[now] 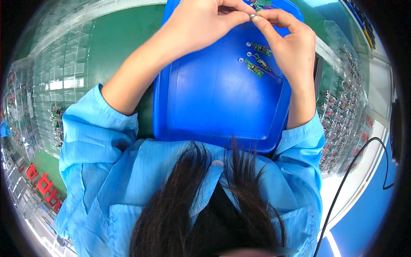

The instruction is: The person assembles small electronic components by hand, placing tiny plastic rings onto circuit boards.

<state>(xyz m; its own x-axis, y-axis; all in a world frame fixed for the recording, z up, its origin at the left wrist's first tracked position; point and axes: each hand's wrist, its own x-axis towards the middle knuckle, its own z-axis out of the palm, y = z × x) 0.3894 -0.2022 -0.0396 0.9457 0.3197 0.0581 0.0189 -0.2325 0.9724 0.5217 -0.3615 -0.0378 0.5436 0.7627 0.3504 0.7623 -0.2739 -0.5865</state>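
Note:
My left hand (201,23) and my right hand (291,38) meet over the far part of a blue plastic tray (209,103). Between their fingertips they pinch a small round silvery part (252,16); its exact kind is too small to make out. Just beyond the fingers a green circuit board (262,3) with thin wires shows at the upper edge, partly cut off. In the tray, left of my right wrist, lie three small boards: an upper one (261,49), a middle one (262,63) and a lower one (254,68). Thin wires and small round pale pieces (240,60) lie with them.
Clear plastic compartment trays (64,73) are spread over the green surface (117,38) on the left. On the right, more clear trays (344,115) hold many small wired parts. A black cable (342,184) curves at the lower right. Red stools (45,184) stand beyond at the lower left.

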